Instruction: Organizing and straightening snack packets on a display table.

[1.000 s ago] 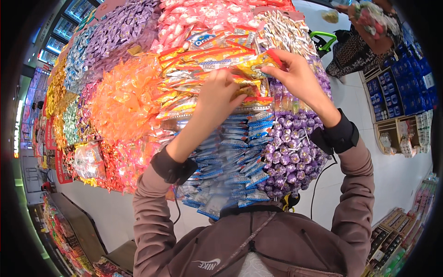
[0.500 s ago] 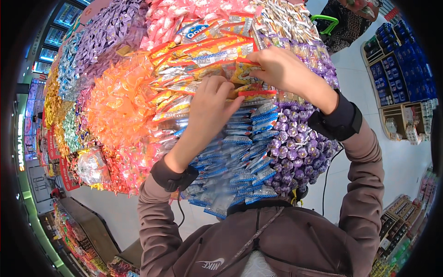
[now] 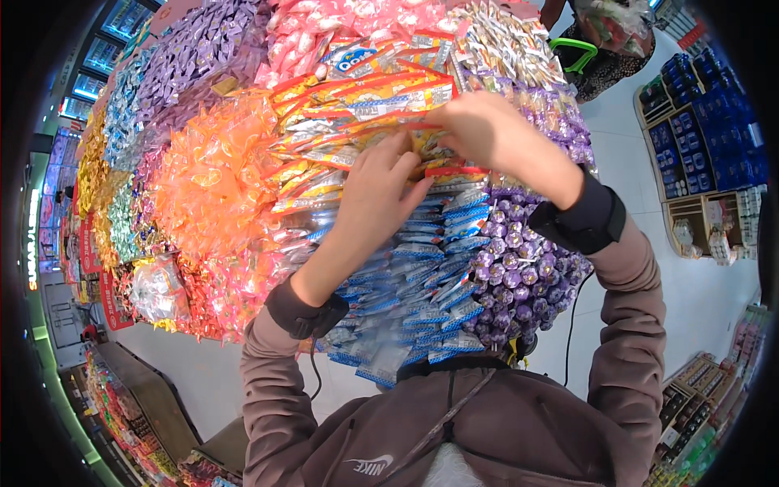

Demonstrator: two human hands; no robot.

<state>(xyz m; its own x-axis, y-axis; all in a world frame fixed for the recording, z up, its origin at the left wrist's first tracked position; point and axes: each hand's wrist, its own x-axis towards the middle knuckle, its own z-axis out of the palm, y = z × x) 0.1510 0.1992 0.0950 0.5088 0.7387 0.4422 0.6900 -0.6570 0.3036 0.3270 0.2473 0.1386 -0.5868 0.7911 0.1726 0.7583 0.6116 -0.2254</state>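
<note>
Yellow and red candy packets (image 3: 389,99) stand in tight rows in the upper middle of a large candy display. My left hand (image 3: 375,187) rests on these rows, thumb stretched away from the bent fingers, whose tips are hidden among the packets. To its right, my right hand (image 3: 485,130) is closed on the upper edge of a yellow packet (image 3: 428,148), partly covered by the fingers. Just below lies a red-edged packet (image 3: 456,171). Nearer to me are rows of blue and white packets (image 3: 422,276).
Purple-wrapped lollipops (image 3: 515,268) stand at the right of the display, orange-wrapped sweets (image 3: 215,170) at the left. Pink sweets (image 3: 296,36) lie at the back. Beyond the far right corner are a person's patterned garment (image 3: 608,81) and a green handle (image 3: 574,50). Shelves (image 3: 698,138) line the right side.
My right hand has turned and come slightly lower, its fingers now dipping behind the yellow packet. My left hand stays nearly in place among the rows.
</note>
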